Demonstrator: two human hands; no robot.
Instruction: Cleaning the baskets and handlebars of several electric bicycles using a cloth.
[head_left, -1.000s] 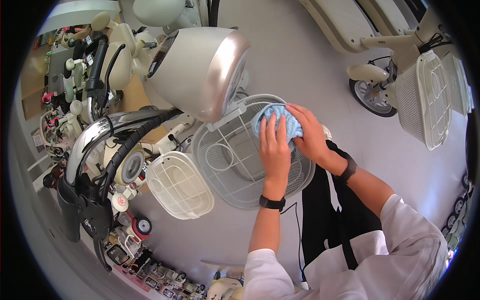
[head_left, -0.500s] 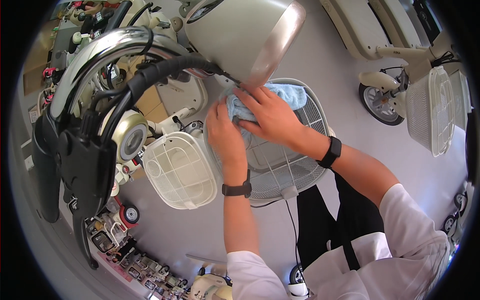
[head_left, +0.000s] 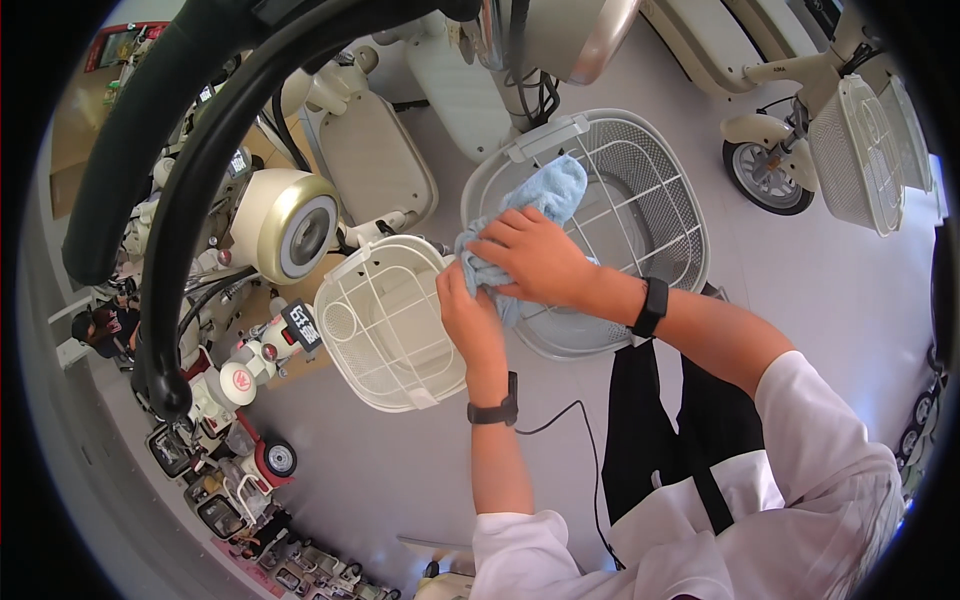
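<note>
A crumpled light-blue cloth (head_left: pixel 557 188) lies over the left rim of a grey mesh basket (head_left: pixel 694 205) with a wire-grid lid. My right hand (head_left: pixel 545 260) presses on the cloth from above, its fingers bent round it. Just to the left, my left hand (head_left: pixel 474 325) pinches the cloth's lower part against the basket's near left rim. My left fingertips are partly hidden by the cloth and my right hand. The cloth's free end reaches over the grid toward the far side.
Beside the grey basket stands a cream basket (head_left: pixel 392 398) on another scooter with a round headlight (head_left: pixel 308 236). Black handlebar parts (head_left: pixel 185 220) cross the upper left. At the right is a parked scooter with a front wheel (head_left: pixel 768 178). A thin black cable (head_left: pixel 592 455) hangs near my legs.
My hands and the cloth have moved from the basket's far edge to its near left rim. The handlebar and the grey basket have turned and shifted in view; the chrome bar has left its earlier place.
</note>
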